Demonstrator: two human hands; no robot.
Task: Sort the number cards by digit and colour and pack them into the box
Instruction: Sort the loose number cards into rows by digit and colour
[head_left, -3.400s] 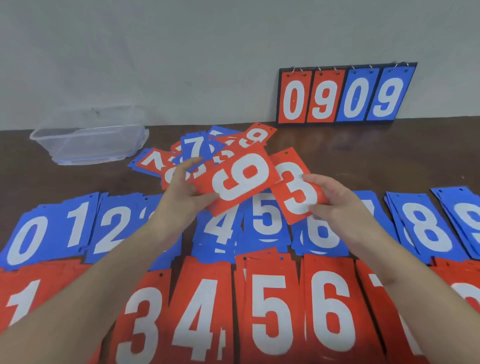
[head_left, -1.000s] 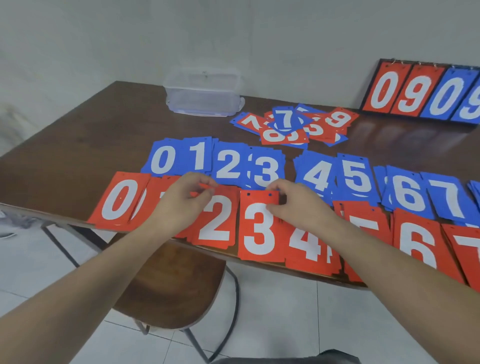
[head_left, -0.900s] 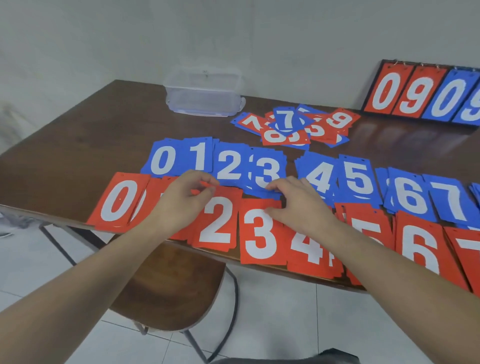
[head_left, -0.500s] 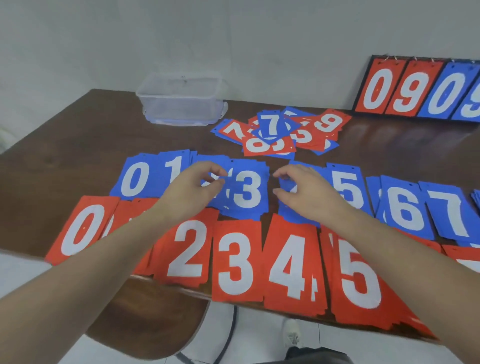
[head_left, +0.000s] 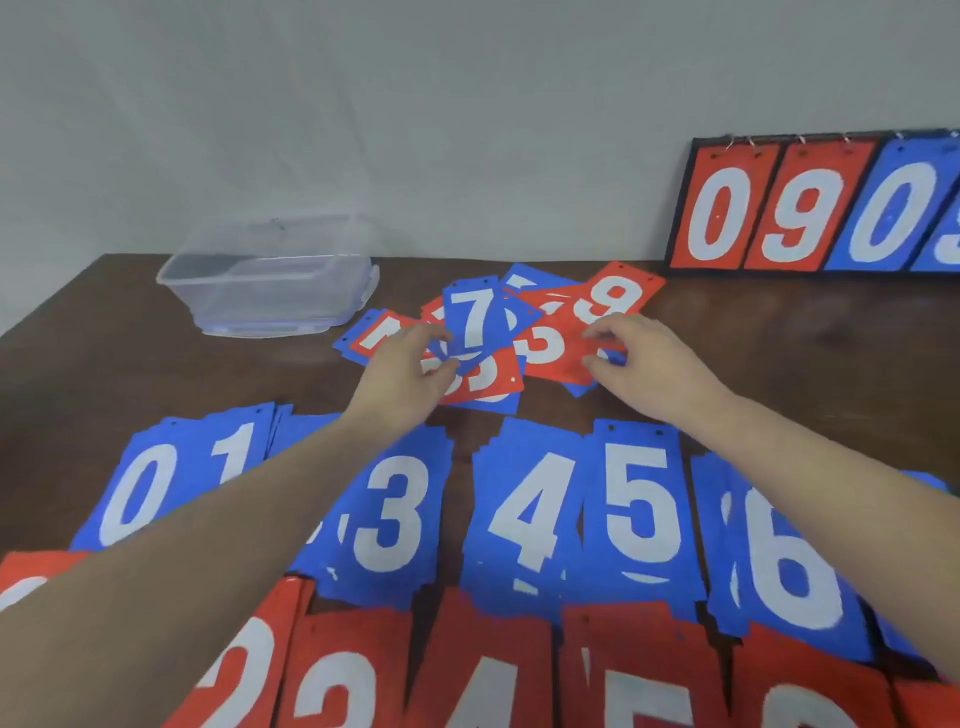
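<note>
Left hand (head_left: 410, 374) pinching blue 7 card (head_left: 475, 322), right hand (head_left: 644, 364) fingers curled on red 3 card (head_left: 550, 348)

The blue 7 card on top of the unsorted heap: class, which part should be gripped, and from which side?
Probably its near bottom edge, approached from the front-left. The blue 7 card lies on top of the unsorted heap, its lower edge raised off the red cards beneath, and the left hand already pinches there, thumb under and fingers over.
</note>
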